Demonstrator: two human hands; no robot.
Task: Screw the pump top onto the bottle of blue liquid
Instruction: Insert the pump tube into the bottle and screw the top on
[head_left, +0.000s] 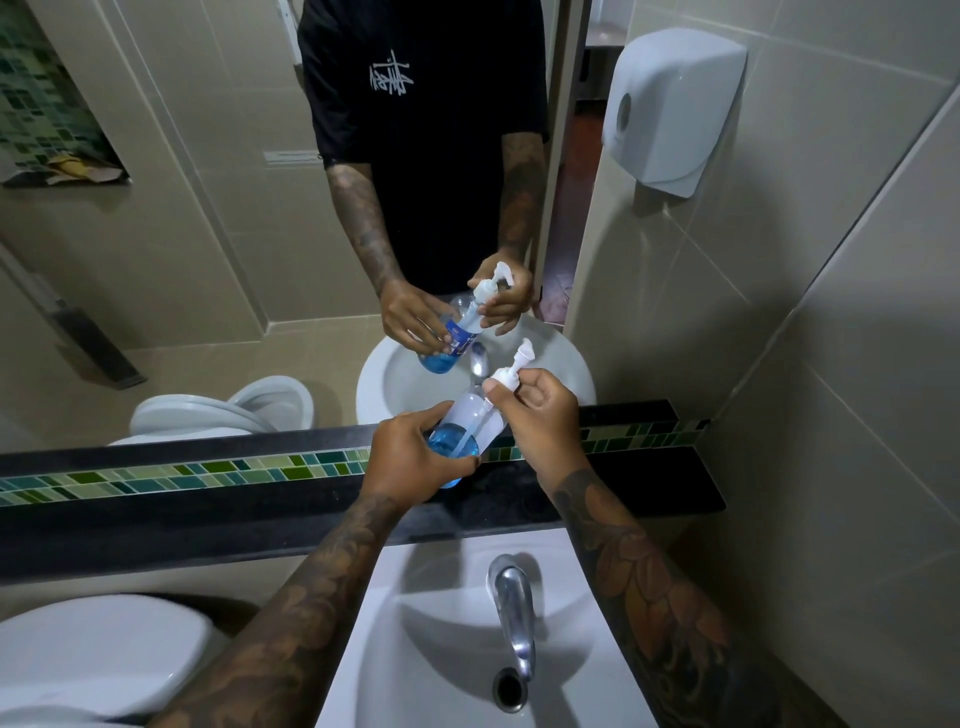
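While the bottle (465, 434) tilts above the dark ledge (156, 525) in front of the mirror (208, 208), the left hand (410, 457) wraps its fingers round the lower body, right where the blue liquid pools. Moving right from there, the dip tube is already down inside the bottle, so insertion looks done. At the neck, the pump top (511, 371) sits on the opening, and the right hand (537, 410) pinches its white collar between thumb and fingers. Whether the threads have caught I cannot tell; the collar looks seated, so I'd judge this mid-tightening, with the final turns left. Below the ledge, the tap (511, 608) and sink (415, 649) wait unused.
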